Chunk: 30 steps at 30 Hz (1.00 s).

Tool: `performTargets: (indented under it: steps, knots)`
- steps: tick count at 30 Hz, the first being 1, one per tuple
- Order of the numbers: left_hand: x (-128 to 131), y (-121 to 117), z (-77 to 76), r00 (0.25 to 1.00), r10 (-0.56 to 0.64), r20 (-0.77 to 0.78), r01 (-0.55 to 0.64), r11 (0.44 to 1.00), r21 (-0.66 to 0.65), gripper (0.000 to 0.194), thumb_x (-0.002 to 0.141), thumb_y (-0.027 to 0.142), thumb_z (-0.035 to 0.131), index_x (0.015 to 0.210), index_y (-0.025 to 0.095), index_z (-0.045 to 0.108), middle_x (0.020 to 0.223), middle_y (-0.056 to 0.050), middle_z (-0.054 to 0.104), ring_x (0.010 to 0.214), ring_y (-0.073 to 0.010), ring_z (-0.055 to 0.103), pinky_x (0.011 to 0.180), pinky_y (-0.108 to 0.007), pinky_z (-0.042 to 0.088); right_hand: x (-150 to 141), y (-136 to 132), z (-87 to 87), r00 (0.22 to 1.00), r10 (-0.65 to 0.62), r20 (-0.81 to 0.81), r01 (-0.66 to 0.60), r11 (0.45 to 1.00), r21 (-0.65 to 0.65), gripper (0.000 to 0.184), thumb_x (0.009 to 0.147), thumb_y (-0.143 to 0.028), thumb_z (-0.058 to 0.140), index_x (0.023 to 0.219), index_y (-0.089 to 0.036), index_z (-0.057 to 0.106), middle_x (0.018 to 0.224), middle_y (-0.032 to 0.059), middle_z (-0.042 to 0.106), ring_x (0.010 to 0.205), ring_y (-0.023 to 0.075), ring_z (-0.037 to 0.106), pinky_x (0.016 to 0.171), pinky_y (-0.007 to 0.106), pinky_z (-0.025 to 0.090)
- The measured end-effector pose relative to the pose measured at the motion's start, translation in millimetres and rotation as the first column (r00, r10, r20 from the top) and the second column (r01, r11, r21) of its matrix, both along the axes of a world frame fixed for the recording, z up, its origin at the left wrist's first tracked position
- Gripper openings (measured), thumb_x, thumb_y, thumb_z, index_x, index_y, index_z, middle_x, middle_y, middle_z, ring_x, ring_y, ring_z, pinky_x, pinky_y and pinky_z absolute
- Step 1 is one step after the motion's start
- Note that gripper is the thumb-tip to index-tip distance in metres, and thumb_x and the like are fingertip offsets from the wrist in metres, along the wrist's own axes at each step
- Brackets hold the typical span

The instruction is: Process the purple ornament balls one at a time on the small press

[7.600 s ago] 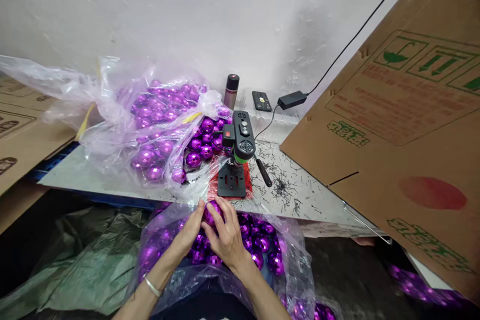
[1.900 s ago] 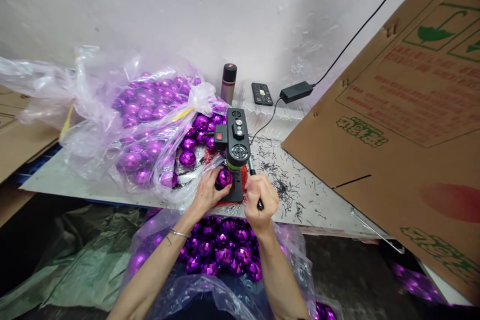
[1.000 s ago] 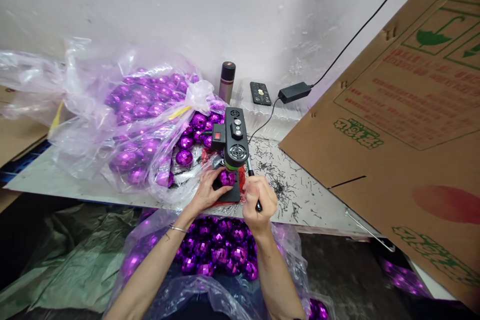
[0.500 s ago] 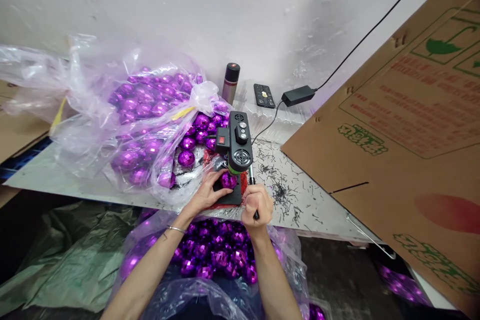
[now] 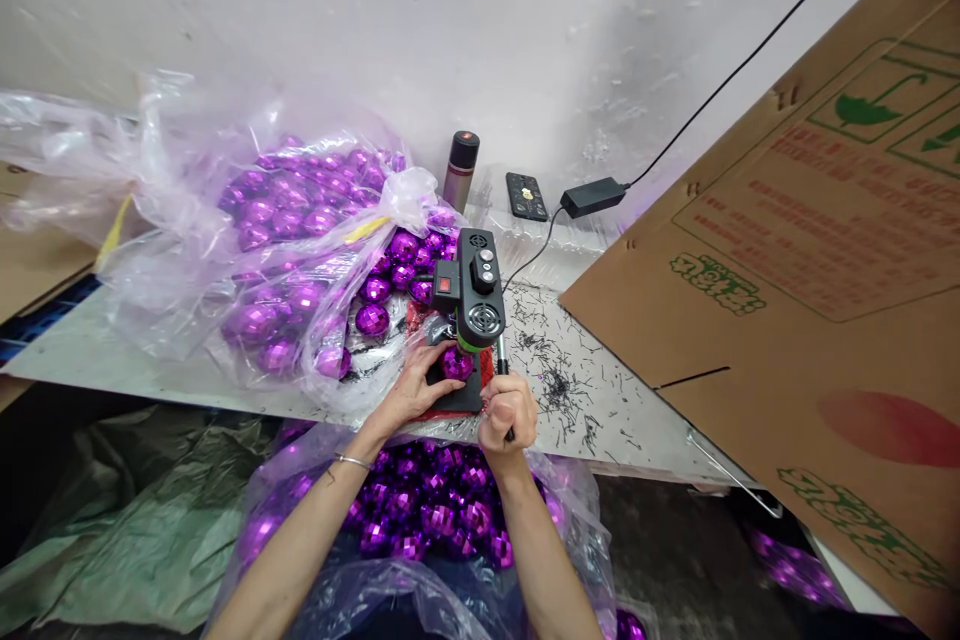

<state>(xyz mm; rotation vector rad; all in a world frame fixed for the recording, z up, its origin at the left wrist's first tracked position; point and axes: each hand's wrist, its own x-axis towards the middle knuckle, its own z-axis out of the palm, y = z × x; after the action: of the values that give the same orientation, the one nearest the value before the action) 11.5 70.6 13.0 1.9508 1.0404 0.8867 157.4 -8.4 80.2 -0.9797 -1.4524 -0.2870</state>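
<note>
A small black drill press (image 5: 481,290) with a red switch stands on the table. Under its head sits a shiny purple faceted ball ornament (image 5: 457,363), resting over the black base plate (image 5: 459,400). My left hand (image 5: 412,382) holds that ball from the left, thumb in front and fingers behind. Closed around the black grip of the press's lever (image 5: 502,360) is my right hand (image 5: 509,414), just to the right of the base. The drill's tip is hidden behind the head and the ball.
A clear plastic bag of purple balls (image 5: 292,210) lies on the left, with loose balls (image 5: 373,320) spilling out. Another open bag (image 5: 420,500) hangs below the table edge. Behind are a bottle (image 5: 460,170), a phone (image 5: 526,196) and a power adapter (image 5: 593,197). A large carton (image 5: 787,270) leans at right.
My right hand and the lever have shifted very slightly left and down. My left hand stays on the ball, and the view has moved a little.
</note>
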Motion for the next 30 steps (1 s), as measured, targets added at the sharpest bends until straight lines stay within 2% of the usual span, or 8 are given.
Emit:
performTargets:
  steps: [7,16,19,22,25,28,30]
  knots:
    - [-1,1,3.9,1.0,0.0,0.005,0.0,1.0,0.022,0.061,0.085,0.039,0.082,0.141,0.025,0.063,0.127,-0.011,0.072,0.121,-0.0301,0.065,0.108,-0.049,0.051,-3,3,-0.9,1.0,-0.022,-0.006,0.022,1.0,0.021,0.035,0.108,-0.023,0.03,0.075,-0.025,0.041,0.067,-0.0026,0.052,0.059,0.0119,0.056,0.065,0.03,0.049]
    - [-2,5,-5.3,0.999,-0.001,0.045,0.0,0.999,0.033,0.062,0.084,0.043,0.082,0.139,0.024,0.063,0.12,-0.009,0.071,0.115,-0.0293,0.066,0.104,-0.048,0.054,-6,8,-15.6,0.998,0.057,-0.028,-0.055,0.996,0.073,0.033,0.107,-0.024,0.035,0.076,-0.025,0.047,0.068,-0.0017,0.053,0.06,0.0137,0.056,0.06,0.029,0.049]
    - [-1,5,-3.8,0.999,0.002,0.042,-0.004,0.999,0.036,0.062,0.084,0.042,0.083,0.14,0.024,0.064,0.119,-0.01,0.072,0.114,-0.0296,0.068,0.103,-0.048,0.055,-7,3,2.4,0.996,0.056,-0.073,-0.053,0.998,0.04,0.033,0.105,-0.019,0.036,0.075,-0.024,0.048,0.067,-0.001,0.053,0.06,0.0138,0.054,0.056,0.029,0.045]
    - [3,3,-1.9,0.998,0.032,0.059,-0.036,0.998,0.055,0.061,0.084,0.041,0.083,0.14,0.025,0.064,0.123,-0.01,0.073,0.117,-0.0298,0.068,0.105,-0.049,0.055,-8,-2,40.9,0.98,0.018,-0.196,-0.04,0.993,-0.11,0.032,0.104,-0.017,0.041,0.075,-0.023,0.052,0.069,-0.0009,0.055,0.062,0.0128,0.054,0.059,0.028,0.043]
    - [5,-10,-4.6,0.982,0.149,0.112,-0.16,0.982,0.097,0.06,0.085,0.043,0.082,0.138,0.024,0.063,0.131,-0.012,0.072,0.124,-0.0314,0.068,0.107,-0.05,0.055,-8,-4,74.5,0.968,-0.02,-0.251,-0.039,0.973,-0.226,0.033,0.105,-0.021,0.045,0.074,-0.022,0.053,0.066,-0.0034,0.053,0.059,0.0105,0.052,0.06,0.027,0.042]
    - [-5,-45,-12.0,0.963,0.228,0.147,-0.253,0.949,0.19,0.062,0.088,0.05,0.079,0.141,0.023,0.059,0.132,-0.013,0.072,0.121,-0.0305,0.071,0.103,-0.047,0.059,-7,-5,80.5,0.972,-0.004,-0.235,-0.048,0.976,-0.214,0.034,0.105,-0.02,0.046,0.072,-0.022,0.053,0.066,-0.0037,0.053,0.061,0.0101,0.053,0.06,0.026,0.042]
    - [-17,-75,-16.9,0.975,0.185,0.124,-0.215,0.926,0.31,0.064,0.089,0.055,0.075,0.142,0.024,0.057,0.13,-0.013,0.073,0.117,-0.0295,0.073,0.1,-0.044,0.062,-7,-7,71.6,0.976,0.022,-0.216,-0.061,0.983,-0.174,0.034,0.104,-0.017,0.046,0.071,-0.022,0.052,0.069,-0.0026,0.056,0.065,0.0108,0.056,0.062,0.027,0.044]
